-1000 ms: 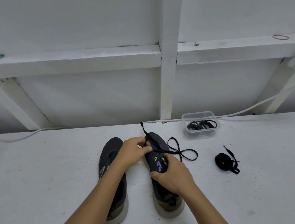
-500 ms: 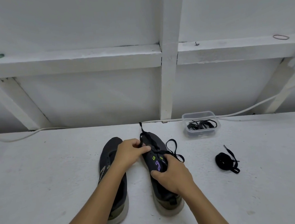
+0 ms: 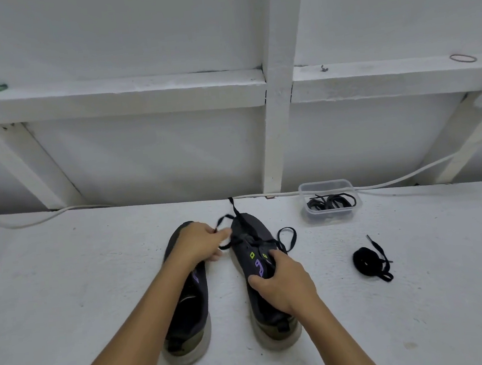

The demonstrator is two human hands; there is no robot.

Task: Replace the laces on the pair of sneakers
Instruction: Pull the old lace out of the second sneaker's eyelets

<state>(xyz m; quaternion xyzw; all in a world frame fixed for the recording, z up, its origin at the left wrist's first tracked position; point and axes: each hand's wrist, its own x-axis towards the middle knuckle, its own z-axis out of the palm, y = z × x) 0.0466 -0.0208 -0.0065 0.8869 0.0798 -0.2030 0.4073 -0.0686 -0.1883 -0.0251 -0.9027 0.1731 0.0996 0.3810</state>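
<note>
right hand (image 3: pixel 287 285) grips right sneaker (image 3: pixel 260 273) at midfoot, pinning it to the table (image 3: pixel 66 292) | left hand (image 3: pixel 198 242) pinches the lace (image 3: pixel 226 245) beside the eyelets, above left sneaker (image 3: pixel 188 314) | advice: pull steadily sideways, keep the shoe pinned, avoid snagging | farther: bundled lace (image 3: pixel 369 260), tub (image 3: pixel 330 200) of laces

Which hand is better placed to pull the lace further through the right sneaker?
Probably the left hand: it already pinches the lace beside the right sneaker. The right hand grips that sneaker's upper, steadying it.
</note>
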